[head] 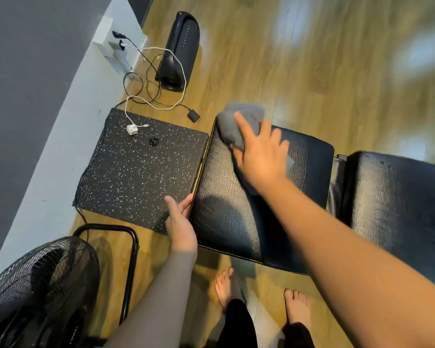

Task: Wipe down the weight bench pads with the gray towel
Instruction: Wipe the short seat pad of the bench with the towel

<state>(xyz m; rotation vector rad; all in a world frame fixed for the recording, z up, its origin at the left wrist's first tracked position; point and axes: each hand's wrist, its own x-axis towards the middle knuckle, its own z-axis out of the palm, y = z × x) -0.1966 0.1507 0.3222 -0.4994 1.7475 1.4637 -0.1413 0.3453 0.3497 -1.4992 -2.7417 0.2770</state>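
The right hand (260,156) is lying flat on the gray towel (239,121), fingers straight and spread, pressing the cloth down onto the bench's seat pad (226,217) — its grip is fully open, with nothing curled around the towel. The towel is bunched at the far left corner of that pad, part of it spilling past the far edge. The left hand (180,222) is resting at the pad's left edge, fingers extended along the side and touching it; its grip is open too, holding nothing that shows. To the right, across a narrow gap, the back pad (397,197) is sitting in line with the seat pad. Just beside the seat pad's left edge a black speckled mat (141,172) is lying on the wooden floor (299,59), with a white charger (132,129) on its far corner. A black fan (35,292) is standing at the near left — bare feet (225,287) are showing below the bench.
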